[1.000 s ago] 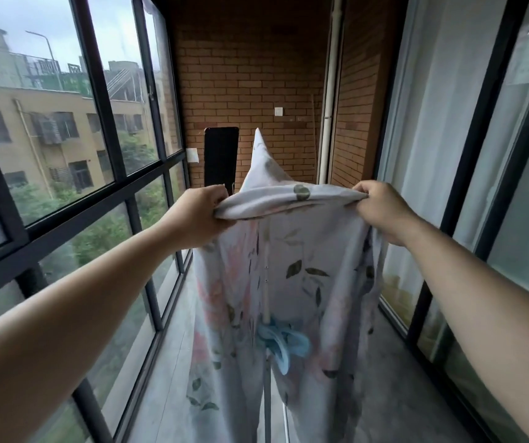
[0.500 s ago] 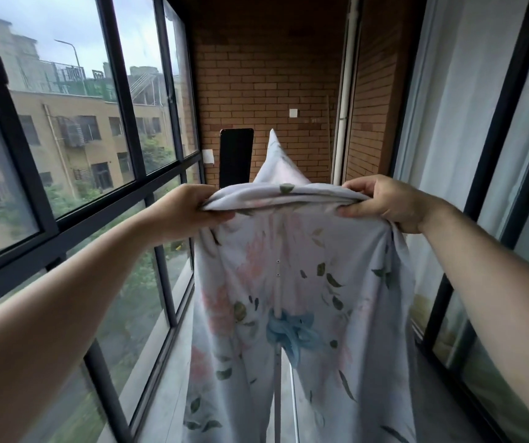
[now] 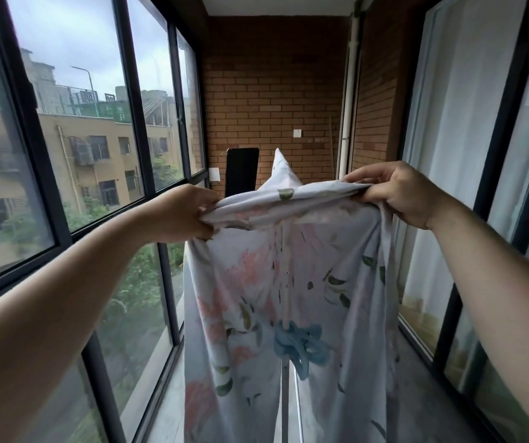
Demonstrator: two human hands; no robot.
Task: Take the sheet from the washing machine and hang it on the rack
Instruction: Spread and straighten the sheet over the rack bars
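Sheet point(image 3: 288, 282) pinched in left hand point(image 3: 180, 215) and right hand point(image 3: 397, 193) — brick wall point(image 3: 272, 91) behind.

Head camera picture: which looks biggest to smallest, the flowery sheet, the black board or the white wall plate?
1. flowery sheet, which is also nearest the camera.
2. black board.
3. white wall plate.

Enclosed apartment balcony, used for drying laundry.

From my remote feed I see a narrow, floor-tiled strip: black-framed windows point(image 3: 135, 100) on one side facing neighbouring apartment blocks point(image 3: 96, 145), a red brick wall point(image 3: 272, 91) with a white pipe point(image 3: 349, 91) at the far end, curtained glass doors point(image 3: 448, 123) opposite, and a floral sheet point(image 3: 288, 282) hanging over a rack pole point(image 3: 284, 410).
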